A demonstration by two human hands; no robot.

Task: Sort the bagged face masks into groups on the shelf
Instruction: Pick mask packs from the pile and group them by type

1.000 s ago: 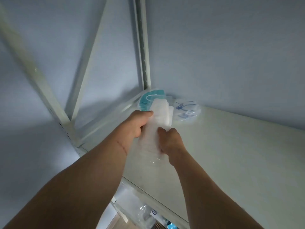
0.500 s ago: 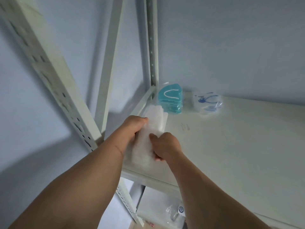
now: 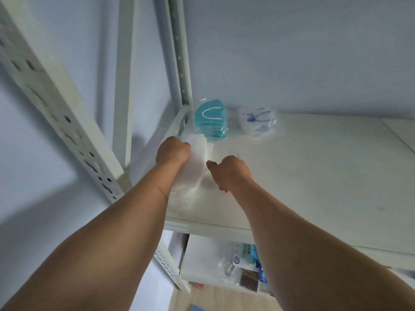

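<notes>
At the far left, the perforated upright (image 3: 67,122) of the rack frames the corner where the sorting happens. The left hand (image 3: 173,151) has its fingers curled round the near left edge of the bag of white masks (image 3: 195,160), which lies on the shelf (image 3: 314,176) close to the left rail. Just beyond it stands the stack of teal masks (image 3: 211,120), touching or nearly touching the white bag's far end. The right hand (image 3: 229,171) sits just right of the bag with fingers curled; whether they pinch the clear film or hold nothing I cannot tell. Farther right lies the bag with blue print (image 3: 258,122), apart from the teal stack. To finish the step well, I judge the white bag should be squared up parallel to the rail and kept as its own group, clear of the teal stack. The slippery film may slide, so both hands should let go gently.
</notes>
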